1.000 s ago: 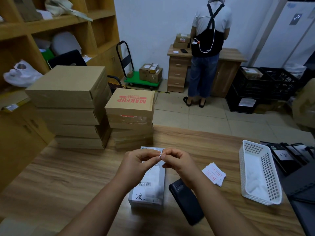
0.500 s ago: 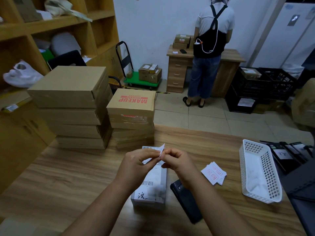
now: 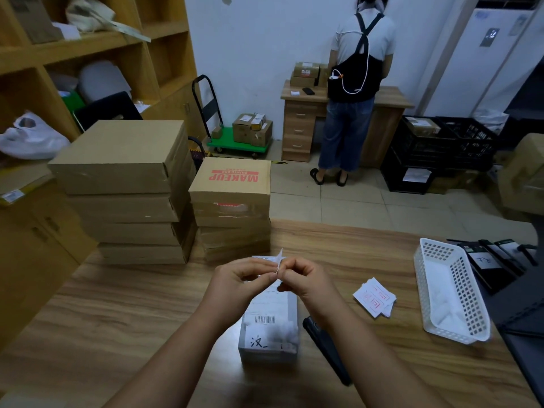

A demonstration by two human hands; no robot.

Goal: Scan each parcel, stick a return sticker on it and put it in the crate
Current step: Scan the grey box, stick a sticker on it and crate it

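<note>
fingertips of both hands meet, pinching a small white sticker (image 3: 278,260) between them, one corner poking up. left hand (image 3: 238,279) and right hand (image 3: 304,279) curled, knuckles up, forearms converging from below. they hover over the grey parcel (image 3: 269,328) lying on the wooden table (image 3: 117,319), black scanner (image 3: 326,348) just beside it.

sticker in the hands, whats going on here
Both hands, left and right, pinch a small white sticker and seem to be peeling it above a grey parcel lying on the table. A black scanner lies beside the parcel; more stickers sit to the right.
</note>
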